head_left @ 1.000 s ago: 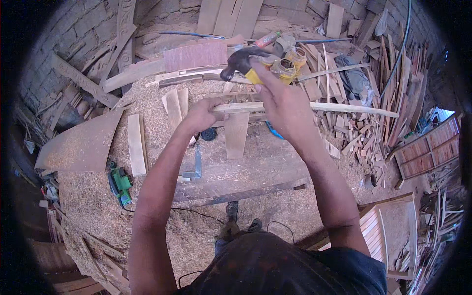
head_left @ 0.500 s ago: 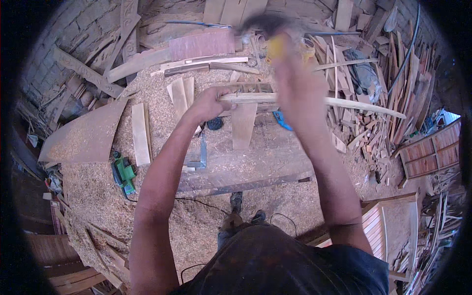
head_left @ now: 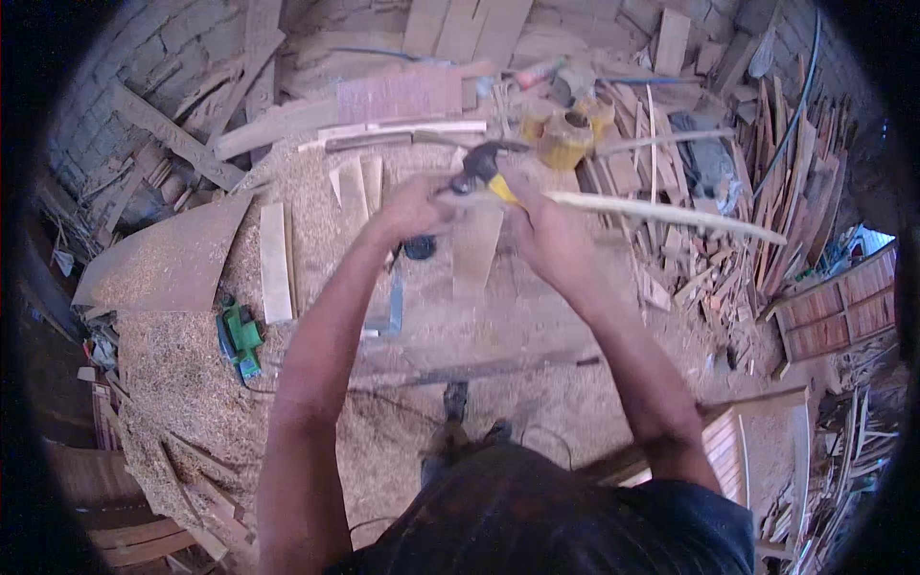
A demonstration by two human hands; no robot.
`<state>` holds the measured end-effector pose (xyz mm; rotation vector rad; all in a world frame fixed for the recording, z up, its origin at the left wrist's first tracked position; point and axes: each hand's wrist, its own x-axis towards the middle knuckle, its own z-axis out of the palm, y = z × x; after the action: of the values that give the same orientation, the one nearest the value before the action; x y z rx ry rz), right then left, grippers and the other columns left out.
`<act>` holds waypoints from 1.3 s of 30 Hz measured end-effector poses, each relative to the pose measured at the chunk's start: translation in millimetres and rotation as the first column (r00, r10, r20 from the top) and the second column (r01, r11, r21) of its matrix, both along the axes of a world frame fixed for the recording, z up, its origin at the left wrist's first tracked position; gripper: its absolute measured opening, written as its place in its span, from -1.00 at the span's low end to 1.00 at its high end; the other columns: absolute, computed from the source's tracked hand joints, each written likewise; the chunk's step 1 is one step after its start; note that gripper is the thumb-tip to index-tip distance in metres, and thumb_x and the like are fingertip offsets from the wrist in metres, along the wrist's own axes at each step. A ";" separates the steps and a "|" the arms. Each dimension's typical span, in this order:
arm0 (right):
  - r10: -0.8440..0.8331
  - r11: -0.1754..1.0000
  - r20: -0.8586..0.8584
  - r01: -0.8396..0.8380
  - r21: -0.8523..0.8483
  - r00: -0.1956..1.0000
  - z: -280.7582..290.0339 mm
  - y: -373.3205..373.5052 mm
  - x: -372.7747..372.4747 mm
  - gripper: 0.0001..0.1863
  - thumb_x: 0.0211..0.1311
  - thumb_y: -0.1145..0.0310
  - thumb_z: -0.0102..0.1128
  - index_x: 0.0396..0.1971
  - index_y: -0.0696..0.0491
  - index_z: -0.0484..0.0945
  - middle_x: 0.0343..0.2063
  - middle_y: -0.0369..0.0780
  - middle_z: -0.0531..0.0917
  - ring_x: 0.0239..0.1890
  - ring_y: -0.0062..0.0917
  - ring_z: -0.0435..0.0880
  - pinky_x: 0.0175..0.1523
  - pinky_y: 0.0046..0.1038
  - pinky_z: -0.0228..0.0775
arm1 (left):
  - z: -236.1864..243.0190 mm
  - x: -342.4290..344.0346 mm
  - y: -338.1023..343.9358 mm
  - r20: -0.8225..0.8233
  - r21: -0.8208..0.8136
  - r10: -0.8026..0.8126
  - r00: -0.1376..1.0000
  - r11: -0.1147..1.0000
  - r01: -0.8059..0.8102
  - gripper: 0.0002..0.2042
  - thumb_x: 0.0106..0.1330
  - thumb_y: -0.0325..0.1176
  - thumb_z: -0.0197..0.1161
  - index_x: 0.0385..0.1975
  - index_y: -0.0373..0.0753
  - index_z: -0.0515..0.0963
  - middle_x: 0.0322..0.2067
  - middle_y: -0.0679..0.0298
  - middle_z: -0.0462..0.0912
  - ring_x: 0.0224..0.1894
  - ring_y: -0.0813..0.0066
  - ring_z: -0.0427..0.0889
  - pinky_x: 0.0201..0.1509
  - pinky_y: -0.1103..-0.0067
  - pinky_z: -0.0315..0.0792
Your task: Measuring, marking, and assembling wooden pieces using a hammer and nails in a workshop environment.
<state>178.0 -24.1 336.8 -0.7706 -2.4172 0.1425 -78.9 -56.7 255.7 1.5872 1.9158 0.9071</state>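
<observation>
One curved wooden strip [head_left: 671, 214], taken as reference, is grasped at its left end by the left hand [head_left: 417, 210], fingers blurred. Right hand [head_left: 551, 228] is clenched round a claw hammer [head_left: 485, 166], its head near the strip's left end; contact cannot be determined. Yellow container [head_left: 563, 149] stands beyond the strip; green electric planer [head_left: 246, 342] lies left, on its near side.

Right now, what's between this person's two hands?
In the head view, the hammer's black head shows between the left hand and right hand; the wooden strip is too blurred there to trace.
</observation>
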 end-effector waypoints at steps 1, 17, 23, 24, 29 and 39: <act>0.011 0.992 0.010 -0.009 -0.124 1.000 -0.9 3.2 0.1 -0.37 0.56 0.45 0.18 0.58 -0.08 0.43 -0.40 0.04 0.75 -0.46 -0.06 0.75 -0.30 -0.10 0.56 | -0.6 -0.7 0.5 -0.033 0.036 0.021 0.999 0.999 -0.020 -0.65 0.31 -0.34 0.56 0.06 -0.29 0.77 -0.08 0.07 0.86 0.02 0.27 0.79 0.24 0.36 0.57; 0.050 0.998 -0.552 -0.022 0.057 0.833 -17.4 9.5 12.9 -0.35 0.55 0.31 0.26 0.59 -0.21 0.41 -0.40 0.07 0.74 -0.38 0.07 0.75 -0.24 0.09 0.53 | 4.4 8.5 -5.0 -0.042 -0.072 -0.037 0.998 0.997 0.034 -0.51 0.25 -0.17 0.57 0.19 -0.15 0.79 0.03 0.06 0.87 0.11 0.22 0.83 0.28 0.35 0.58; 0.100 0.991 -0.231 -0.118 -0.063 0.968 -23.3 5.9 23.5 -0.33 0.54 0.30 0.25 0.61 -0.22 0.37 -0.40 0.07 0.75 -0.37 0.04 0.78 -0.27 0.09 0.55 | -4.3 13.1 -8.5 -0.101 -0.003 0.036 0.994 0.999 -0.036 -0.47 0.21 -0.20 0.58 0.21 -0.17 0.76 0.02 0.03 0.86 0.09 0.17 0.83 0.26 0.34 0.59; 0.115 0.992 -0.384 -0.127 -0.008 0.916 -22.5 2.5 27.0 -0.34 0.54 0.29 0.25 0.60 -0.24 0.38 -0.41 0.06 0.74 -0.37 0.04 0.78 -0.27 0.09 0.56 | -5.2 14.6 -10.2 -0.055 -0.010 0.020 0.998 1.000 -0.021 -0.51 0.23 -0.24 0.56 0.19 -0.21 0.75 -0.01 0.04 0.86 0.06 0.19 0.82 0.24 0.35 0.58; 0.033 0.997 -0.033 -0.035 -0.072 0.999 -19.9 -1.6 26.9 -0.33 0.55 0.30 0.25 0.61 -0.22 0.37 -0.41 0.04 0.73 -0.37 0.03 0.78 -0.26 0.07 0.56 | 1.5 22.0 -15.4 -0.060 0.012 0.014 0.998 1.000 -0.013 -0.55 0.27 -0.29 0.53 0.15 -0.28 0.74 -0.05 0.03 0.86 0.02 0.16 0.82 0.20 0.34 0.58; -0.021 0.995 0.112 0.032 -0.096 0.993 -35.9 2.1 28.7 -0.33 0.58 0.33 0.19 0.63 -0.29 0.35 -0.46 0.02 0.74 -0.38 0.02 0.79 -0.26 0.02 0.59 | 4.5 28.6 -21.0 -0.174 0.030 0.020 0.985 0.999 -0.015 -0.53 0.28 -0.21 0.54 0.15 -0.29 0.73 0.00 -0.05 0.85 0.06 0.09 0.82 0.22 0.30 0.60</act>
<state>206.7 -22.0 300.8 -0.8755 -2.5189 0.2134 -50.2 -77.7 260.2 1.7193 2.0462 0.8300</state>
